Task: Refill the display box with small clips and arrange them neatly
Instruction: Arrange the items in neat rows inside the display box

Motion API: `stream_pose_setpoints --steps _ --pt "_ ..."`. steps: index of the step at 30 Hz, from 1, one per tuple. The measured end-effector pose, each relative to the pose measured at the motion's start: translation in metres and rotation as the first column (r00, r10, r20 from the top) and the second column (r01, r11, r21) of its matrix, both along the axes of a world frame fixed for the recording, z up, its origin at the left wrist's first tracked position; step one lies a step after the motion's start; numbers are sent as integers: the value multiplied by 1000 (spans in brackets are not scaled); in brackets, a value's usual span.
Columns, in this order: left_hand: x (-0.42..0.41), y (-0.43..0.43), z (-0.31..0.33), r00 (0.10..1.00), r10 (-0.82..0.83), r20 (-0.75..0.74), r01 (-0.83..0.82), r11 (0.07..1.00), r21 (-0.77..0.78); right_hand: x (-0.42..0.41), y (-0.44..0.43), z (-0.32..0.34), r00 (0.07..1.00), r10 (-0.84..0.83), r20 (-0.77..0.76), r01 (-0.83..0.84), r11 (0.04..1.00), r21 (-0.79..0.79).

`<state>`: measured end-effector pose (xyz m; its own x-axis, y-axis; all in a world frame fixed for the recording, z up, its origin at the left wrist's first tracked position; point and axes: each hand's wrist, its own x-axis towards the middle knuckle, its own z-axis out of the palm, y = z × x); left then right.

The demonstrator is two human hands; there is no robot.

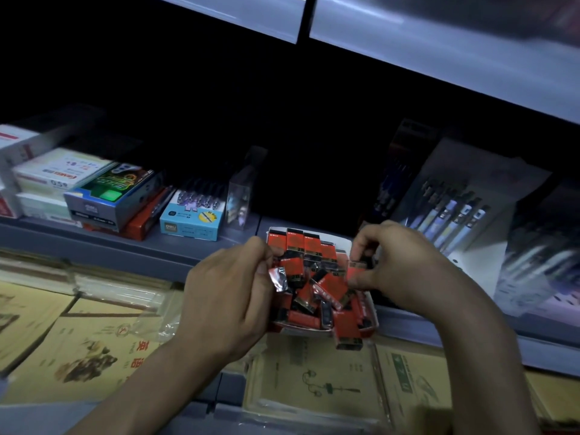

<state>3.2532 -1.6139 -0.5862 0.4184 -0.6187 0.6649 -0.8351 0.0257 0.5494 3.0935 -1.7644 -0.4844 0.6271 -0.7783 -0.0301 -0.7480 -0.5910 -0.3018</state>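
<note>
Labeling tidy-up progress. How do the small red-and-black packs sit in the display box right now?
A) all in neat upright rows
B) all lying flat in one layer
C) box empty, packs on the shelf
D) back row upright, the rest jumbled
D: the back row stands upright side by side in the display box, while the front packs lie tilted and crossed, and one pack hangs over the front rim.

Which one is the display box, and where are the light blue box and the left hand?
display box (340, 243): head view, white back wall.
light blue box (188, 226): head view, front face.
left hand (226, 296): head view, back of hand.
</note>
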Motion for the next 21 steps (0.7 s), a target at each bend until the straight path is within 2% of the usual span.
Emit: stream_pose_setpoints --steps 4,7,15,16,18,20,21 --pt "0 0 -1 1000 -4 -1 4 1000 9 2 -3 0 986 -36 161 45 997 -56" --pt "-1 0 0 1000 -3 -8 3 1000 6 8 -6 -8 981 -38 191 61 992 -115" --pt "-2 -2 -1 1000 26 2 -26 1000 10 21 -9 -27 995 -28 99 53 966 -253" --pt "-3 -2 -2 999 12 -50 -13 1000 -10 22 -8 -27 995 -26 93 50 961 -271" --pt "-5 -3 -2 949 -76 -307 48 994 -97 22 -3 -26 992 -2 125 39 954 -296" --pt "-7 -3 2 807 -193 -558 90 974 -207 21 6 -19 970 40 241 15 974 -226" --pt "-7 -3 5 750 -220 -623 86 967 -238 21 12 -14 951 53 303 -7 988 -153"
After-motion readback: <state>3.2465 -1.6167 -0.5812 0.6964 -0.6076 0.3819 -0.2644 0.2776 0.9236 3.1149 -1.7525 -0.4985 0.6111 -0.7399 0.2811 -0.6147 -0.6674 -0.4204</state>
